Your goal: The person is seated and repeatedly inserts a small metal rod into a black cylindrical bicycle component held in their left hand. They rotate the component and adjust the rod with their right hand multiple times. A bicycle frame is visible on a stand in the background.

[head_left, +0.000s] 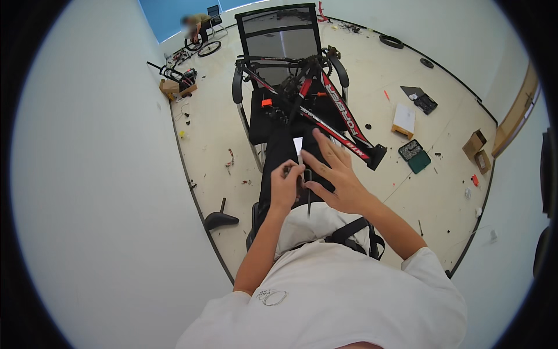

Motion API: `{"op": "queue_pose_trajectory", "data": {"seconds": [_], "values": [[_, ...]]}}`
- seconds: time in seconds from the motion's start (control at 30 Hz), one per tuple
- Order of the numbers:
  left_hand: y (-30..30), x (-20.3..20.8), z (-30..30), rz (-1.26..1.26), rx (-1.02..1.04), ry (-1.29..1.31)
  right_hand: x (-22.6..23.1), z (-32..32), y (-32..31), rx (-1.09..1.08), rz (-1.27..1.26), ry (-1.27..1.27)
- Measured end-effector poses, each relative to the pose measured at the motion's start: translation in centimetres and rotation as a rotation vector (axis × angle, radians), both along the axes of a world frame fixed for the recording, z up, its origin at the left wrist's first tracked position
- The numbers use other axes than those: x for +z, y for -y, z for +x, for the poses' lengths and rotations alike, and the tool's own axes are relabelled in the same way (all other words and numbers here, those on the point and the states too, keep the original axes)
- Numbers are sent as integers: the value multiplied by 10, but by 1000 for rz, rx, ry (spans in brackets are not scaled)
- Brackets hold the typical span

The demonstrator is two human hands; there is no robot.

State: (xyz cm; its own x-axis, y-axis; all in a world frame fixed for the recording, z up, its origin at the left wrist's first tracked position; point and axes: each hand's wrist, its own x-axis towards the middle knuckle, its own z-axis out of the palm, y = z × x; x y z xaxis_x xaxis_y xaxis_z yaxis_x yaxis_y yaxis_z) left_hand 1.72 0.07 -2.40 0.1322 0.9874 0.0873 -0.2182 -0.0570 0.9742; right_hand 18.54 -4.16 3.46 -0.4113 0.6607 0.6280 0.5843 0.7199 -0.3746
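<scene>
Over my lap, my left hand (285, 185) is closed with its fingertips pinched together; what sits in them is too small to make out. Close beside it on the right, my right hand (343, 177) is open with its fingers spread. Between the two hands hangs a thin dark rod with a bent top (309, 198), shaped like a hex key; which hand touches it, if either, I cannot tell. A narrow bright white strip (298, 144) shows just beyond my fingers. Ahead, a black, red and white bicycle frame (334, 107) rests on a black office chair (279, 35), its chainring (325, 67) near the backrest.
A bicycle saddle (221, 218) lies on the floor at left. To the right are a green tool case (414, 156), a white and yellow box (403, 120) and a cardboard box (475, 144). Far left, another person (200, 24) bends over a wheel (209, 49).
</scene>
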Motion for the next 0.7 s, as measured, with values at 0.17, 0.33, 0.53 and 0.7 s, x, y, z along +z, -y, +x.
{"op": "queue_pose_trajectory", "data": {"seconds": [0.17, 0.33, 0.53, 0.7], "values": [[6, 15, -6, 204, -6, -48, -30, 8, -21, 94, -255, -106], [12, 11, 0, 168, -211, -80, 5, 24, -73, -103, -117, -6], [9, -3, 8, 56, -89, -185, 27, 12, -45, 139, -343, -342], [2, 6, -3, 97, 5, 58, -41, 1, -24, 188, -475, -216]]}}
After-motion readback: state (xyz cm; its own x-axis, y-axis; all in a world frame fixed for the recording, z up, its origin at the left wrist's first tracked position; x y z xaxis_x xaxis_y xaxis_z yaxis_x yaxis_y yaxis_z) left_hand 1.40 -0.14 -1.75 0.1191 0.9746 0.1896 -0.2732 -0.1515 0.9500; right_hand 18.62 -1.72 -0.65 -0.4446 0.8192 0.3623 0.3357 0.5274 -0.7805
